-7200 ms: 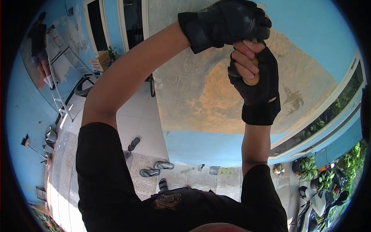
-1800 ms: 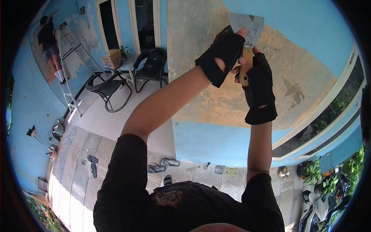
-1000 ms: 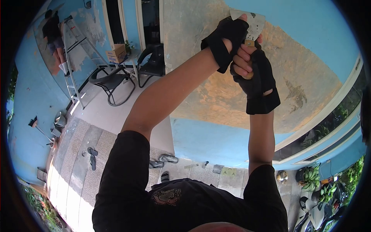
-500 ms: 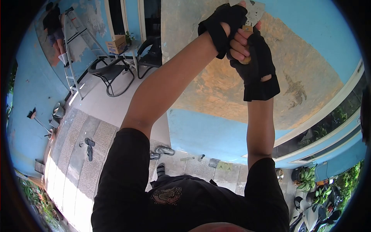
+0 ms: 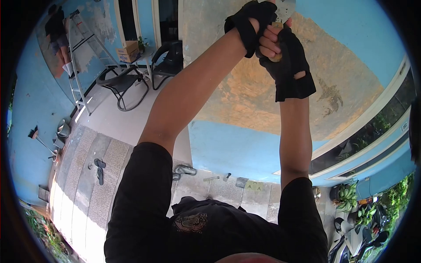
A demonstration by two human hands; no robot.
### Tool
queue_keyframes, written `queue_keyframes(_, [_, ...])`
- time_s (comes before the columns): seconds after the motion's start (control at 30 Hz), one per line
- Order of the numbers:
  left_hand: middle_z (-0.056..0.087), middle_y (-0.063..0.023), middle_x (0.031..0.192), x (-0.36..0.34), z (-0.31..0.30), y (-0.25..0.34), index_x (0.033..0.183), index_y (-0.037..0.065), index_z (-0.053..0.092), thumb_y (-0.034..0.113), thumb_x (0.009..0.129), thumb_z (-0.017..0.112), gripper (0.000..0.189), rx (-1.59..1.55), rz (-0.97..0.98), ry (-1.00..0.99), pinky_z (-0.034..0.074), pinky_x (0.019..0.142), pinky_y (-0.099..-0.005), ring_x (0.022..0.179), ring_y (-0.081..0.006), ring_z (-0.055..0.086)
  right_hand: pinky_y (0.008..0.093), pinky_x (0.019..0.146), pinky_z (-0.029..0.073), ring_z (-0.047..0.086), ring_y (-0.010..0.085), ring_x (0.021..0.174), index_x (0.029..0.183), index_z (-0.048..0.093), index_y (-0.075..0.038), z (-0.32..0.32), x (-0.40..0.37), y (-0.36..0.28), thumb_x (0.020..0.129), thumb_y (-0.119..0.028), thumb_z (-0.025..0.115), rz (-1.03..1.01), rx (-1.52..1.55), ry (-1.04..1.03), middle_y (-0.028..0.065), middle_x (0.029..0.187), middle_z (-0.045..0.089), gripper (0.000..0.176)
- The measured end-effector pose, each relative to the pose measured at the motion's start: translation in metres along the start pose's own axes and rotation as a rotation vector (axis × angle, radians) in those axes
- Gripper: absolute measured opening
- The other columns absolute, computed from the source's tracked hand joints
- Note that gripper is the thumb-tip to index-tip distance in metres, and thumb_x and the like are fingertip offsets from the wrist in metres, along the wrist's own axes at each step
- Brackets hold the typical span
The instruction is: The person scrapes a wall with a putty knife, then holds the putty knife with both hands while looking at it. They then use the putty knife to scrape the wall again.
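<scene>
Both my hands wear black fingerless gloves and are raised high against a blue wall [image 5: 351, 39]. My right hand [image 5: 287, 59] grips the wooden handle of a metal scraper [image 5: 284, 9]. My left hand [image 5: 251, 19] presses over the top of the handle, next to the blade. The blade lies against the wall at the upper edge of a large scraped patch of bare beige plaster [image 5: 250, 96]; most of the blade is cut off by the top of the view.
Another person [image 5: 56, 28] stands on a ladder [image 5: 81, 57] at the far left wall. Two black chairs [image 5: 125, 81] and a cardboard box [image 5: 127, 49] stand below. Sandals [image 5: 98, 168], a broom [image 5: 37, 136], potted plants [image 5: 348, 197] and a motorbike [image 5: 364, 232] are on the ground.
Over the last second both hands and the scraper have pushed upward along the wall. The blade has slid mostly out of the top of the view.
</scene>
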State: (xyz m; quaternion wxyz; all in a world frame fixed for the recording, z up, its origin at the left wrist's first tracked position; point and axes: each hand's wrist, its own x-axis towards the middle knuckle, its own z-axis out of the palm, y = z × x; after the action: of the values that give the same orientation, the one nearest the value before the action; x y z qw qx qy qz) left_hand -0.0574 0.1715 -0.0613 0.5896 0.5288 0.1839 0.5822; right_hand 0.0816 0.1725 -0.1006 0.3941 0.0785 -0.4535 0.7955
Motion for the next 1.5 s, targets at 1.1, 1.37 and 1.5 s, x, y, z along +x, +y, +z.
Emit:
queue_keyframes(1.1, [0.059, -0.0006, 0.061, 0.013, 0.026, 0.014, 0.082, 0.006, 0.066, 0.04, 0.106, 0.043, 0.048, 0.247, 0.153, 0.338, 0.04, 0.047, -0.03, 0.049, -0.0133, 0.049, 0.0214, 0.042, 0.034, 0.038, 0.0067, 0.046, 0.079, 0.046, -0.008, 0.013, 0.013, -0.016, 0.1, -0.009, 0.052, 0.027, -0.083, 0.111, -0.0016, 0.066, 0.043, 0.021])
queue_keyframes(1.37, [0.062, -0.0037, 0.067, 0.035, 0.012, -0.004, 0.089, 0.004, 0.065, 0.039, 0.106, 0.043, 0.044, 0.11, 0.287, 0.189, 0.045, 0.049, -0.0314, 0.053, -0.0159, 0.055, 0.0207, 0.041, 0.032, 0.034, 0.0062, 0.043, 0.075, 0.044, -0.011, 0.02, 0.014, -0.023, 0.101, -0.012, 0.052, 0.052, -0.131, 0.13, -0.0044, 0.057, 0.037, 0.027])
queue_keyframes(1.5, [0.064, -0.0057, 0.071, 0.042, 0.01, -0.02, 0.094, 0.003, 0.064, 0.038, 0.106, 0.042, 0.042, 0.034, 0.321, 0.153, 0.049, 0.051, -0.0322, 0.056, -0.0177, 0.059, 0.02, 0.041, 0.032, 0.034, 0.0054, 0.043, 0.076, 0.044, -0.011, 0.019, 0.007, -0.023, 0.102, -0.012, 0.051, 0.035, -0.197, 0.162, -0.0046, 0.056, 0.037, 0.027])
